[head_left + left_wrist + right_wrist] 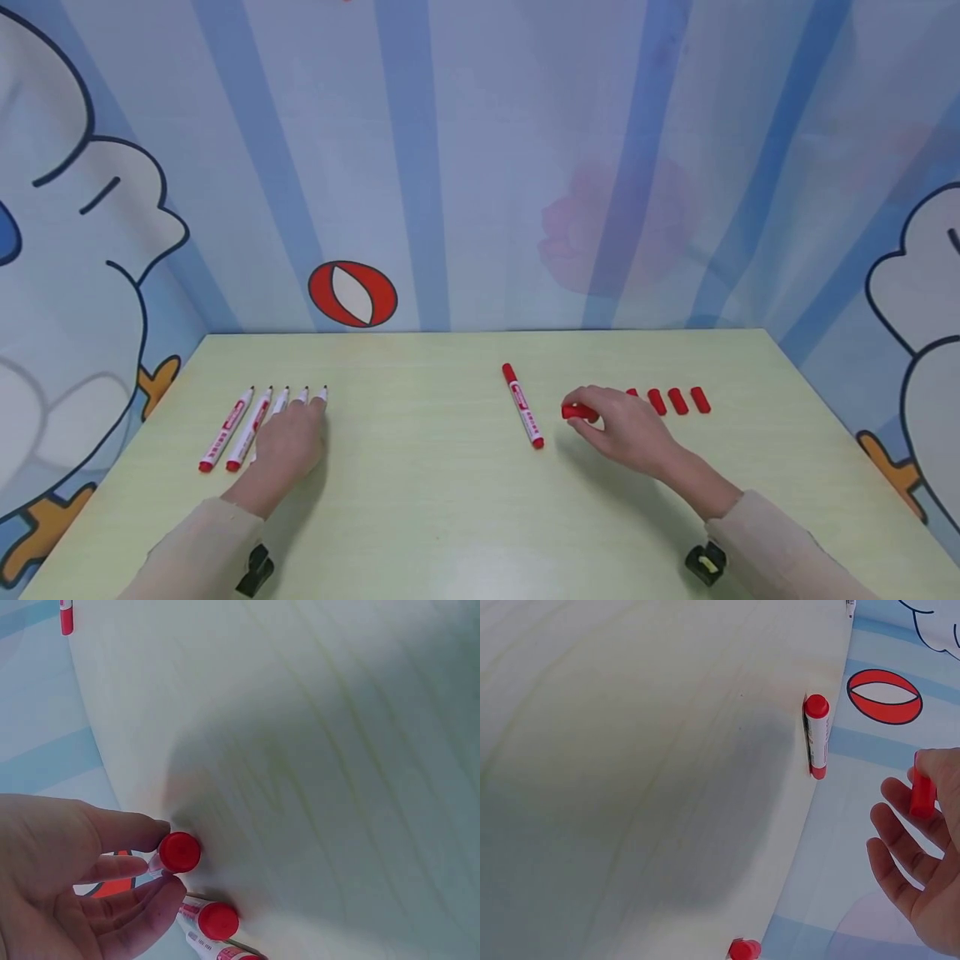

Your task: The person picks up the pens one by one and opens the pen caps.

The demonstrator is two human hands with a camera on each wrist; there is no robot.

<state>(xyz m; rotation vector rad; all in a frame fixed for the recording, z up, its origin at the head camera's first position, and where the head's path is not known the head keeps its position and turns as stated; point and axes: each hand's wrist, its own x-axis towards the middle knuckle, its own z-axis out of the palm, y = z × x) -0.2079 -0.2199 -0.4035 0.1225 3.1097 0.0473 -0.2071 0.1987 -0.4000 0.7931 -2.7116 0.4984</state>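
Observation:
My left hand (288, 442) is over a row of uncapped white markers at the left, their dark tips pointing away. In the left wrist view its thumb and fingers pinch a marker (180, 853) near the red end, beside another marker (218, 921). The hand covers part of the row in the head view; two markers, one of them the outermost marker (227, 429), show nearly whole. My right hand (622, 425) pinches a red cap (922, 796) between thumb and index finger, its other fingers loosely bent. Left of that hand lies a capped red marker (523, 407).
Several red caps (678, 402) lie in a row behind and right of the right hand, one partly hidden by it. The pale wooden table (435, 500) ends at a blue striped backdrop (480, 167) with cartoon pictures. Black wrist cameras (706, 563) sit at both sleeves.

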